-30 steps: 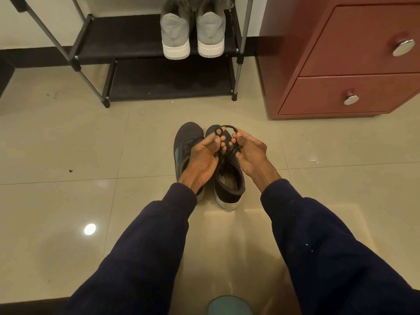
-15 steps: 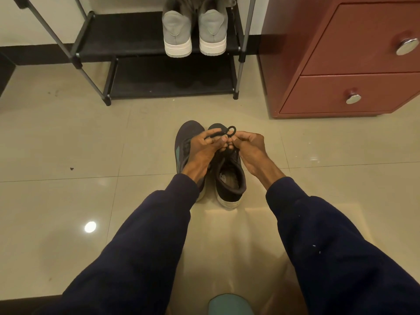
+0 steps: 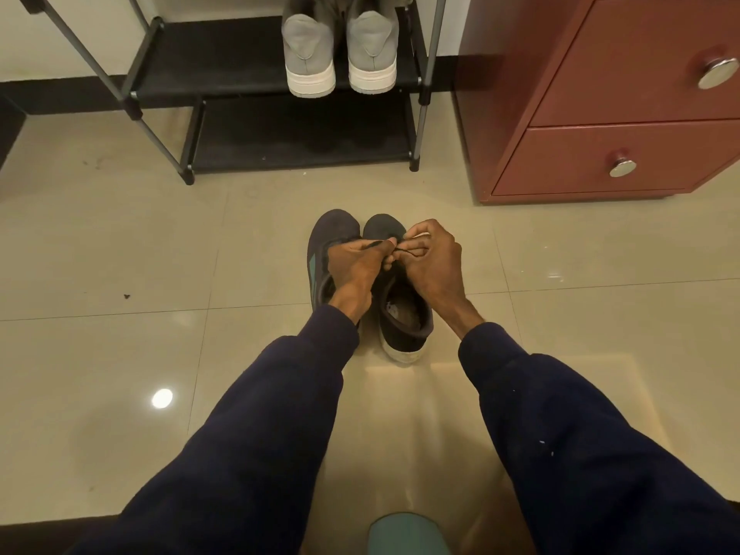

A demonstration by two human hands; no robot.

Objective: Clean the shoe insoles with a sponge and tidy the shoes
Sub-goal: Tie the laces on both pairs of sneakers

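Note:
Two dark sneakers stand side by side on the tiled floor, toes pointing away from me. The left sneaker has a teal side stripe and is partly hidden by my left hand. The right sneaker shows its open heel and worn insole. Both hands meet above the right sneaker's tongue. My left hand pinches its black lace, and my right hand has its fingers curled round the same lace. No sponge is plainly in view.
A black shoe rack stands ahead with a pair of grey sneakers on its upper shelf. A red-brown drawer cabinet sits at the right. A teal rounded object lies at the bottom edge between my arms.
The raised lace loop has been drawn down to the shoe. My right hand has curled over and turned its back upward; both hands stay over the right sneaker's tongue.

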